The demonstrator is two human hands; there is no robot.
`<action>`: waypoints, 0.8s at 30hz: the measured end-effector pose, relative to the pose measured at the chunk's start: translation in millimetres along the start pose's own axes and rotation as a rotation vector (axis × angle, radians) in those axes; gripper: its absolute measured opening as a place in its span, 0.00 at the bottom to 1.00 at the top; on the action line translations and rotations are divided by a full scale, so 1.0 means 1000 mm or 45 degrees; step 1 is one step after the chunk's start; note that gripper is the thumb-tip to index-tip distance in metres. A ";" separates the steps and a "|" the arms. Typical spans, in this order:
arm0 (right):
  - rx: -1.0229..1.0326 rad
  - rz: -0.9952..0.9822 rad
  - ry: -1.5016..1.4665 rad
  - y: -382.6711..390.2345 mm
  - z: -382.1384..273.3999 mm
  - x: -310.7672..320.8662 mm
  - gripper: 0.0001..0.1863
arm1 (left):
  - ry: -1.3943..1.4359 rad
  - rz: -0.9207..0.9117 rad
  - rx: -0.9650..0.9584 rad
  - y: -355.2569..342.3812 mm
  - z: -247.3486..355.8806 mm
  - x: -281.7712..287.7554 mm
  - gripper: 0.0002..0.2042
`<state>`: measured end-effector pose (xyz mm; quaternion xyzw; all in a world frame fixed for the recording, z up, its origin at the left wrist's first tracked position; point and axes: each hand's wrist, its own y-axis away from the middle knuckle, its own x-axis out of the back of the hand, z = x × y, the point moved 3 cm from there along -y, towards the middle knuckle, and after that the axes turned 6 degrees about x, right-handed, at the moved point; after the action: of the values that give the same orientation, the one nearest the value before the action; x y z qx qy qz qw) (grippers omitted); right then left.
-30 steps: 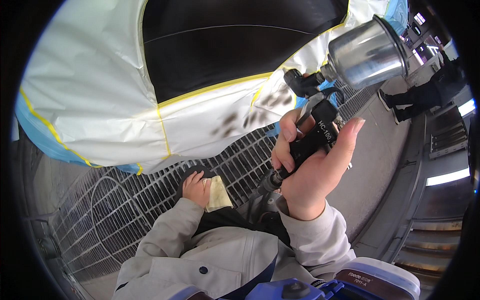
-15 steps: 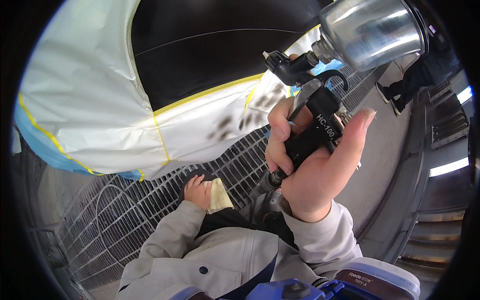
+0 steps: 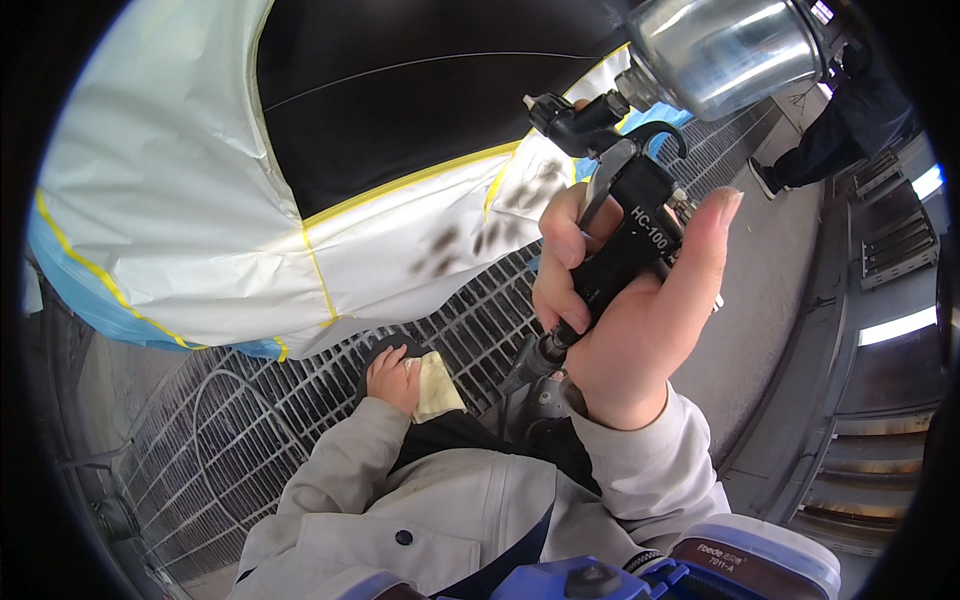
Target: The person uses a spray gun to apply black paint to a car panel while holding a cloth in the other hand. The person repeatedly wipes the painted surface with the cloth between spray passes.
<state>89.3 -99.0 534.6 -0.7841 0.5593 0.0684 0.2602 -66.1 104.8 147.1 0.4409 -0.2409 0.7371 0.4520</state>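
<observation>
My right hand (image 3: 645, 320) grips a black spray gun (image 3: 635, 225) by its handle, with fingers around the trigger side and thumb raised along the back. A shiny metal cup (image 3: 725, 60) sits tilted on the gun, and a hose fitting leaves the handle's lower end. Low at centre left, my left hand (image 3: 393, 380) holds a folded cream cloth (image 3: 438, 390) against something dark. Beyond the gun is a black panel (image 3: 400, 130), framed by white masking paper (image 3: 160, 180) with yellow tape, blue film and dark sprayed smudges.
A metal floor grating (image 3: 270, 450) lies under me and the covered object, with a looped hose on its left part. A co-worker in dark clothes (image 3: 850, 130) stands at the upper right beside a wall (image 3: 890, 380) with lights. Blue respirator parts show along the lower edge.
My right hand and the spray gun have risen, the cup nearing the top edge. The co-worker's legs have shifted upward in view. My left hand has stayed put.
</observation>
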 end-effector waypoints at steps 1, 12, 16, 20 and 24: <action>-0.021 0.046 -0.009 0.000 0.002 0.002 0.44 | 0.010 0.000 0.012 0.000 0.000 0.000 0.20; 0.057 -0.031 -0.013 -0.001 -0.004 0.008 0.43 | 0.022 -0.001 0.019 0.000 -0.001 0.000 0.21; -0.015 0.105 -0.008 -0.001 0.001 0.013 0.42 | 0.039 0.005 0.019 0.000 -0.002 -0.001 0.21; -0.028 0.147 0.100 0.003 0.000 0.015 0.42 | 0.018 -0.007 0.012 0.000 -0.002 -0.001 0.21; 0.006 0.112 0.051 0.001 -0.007 0.016 0.42 | 0.006 -0.022 0.014 -0.001 0.000 0.000 0.21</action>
<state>93.4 -116.1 534.0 -0.7594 0.5984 0.0625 0.2474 -65.1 105.3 146.9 0.4437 -0.2320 0.7354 0.4566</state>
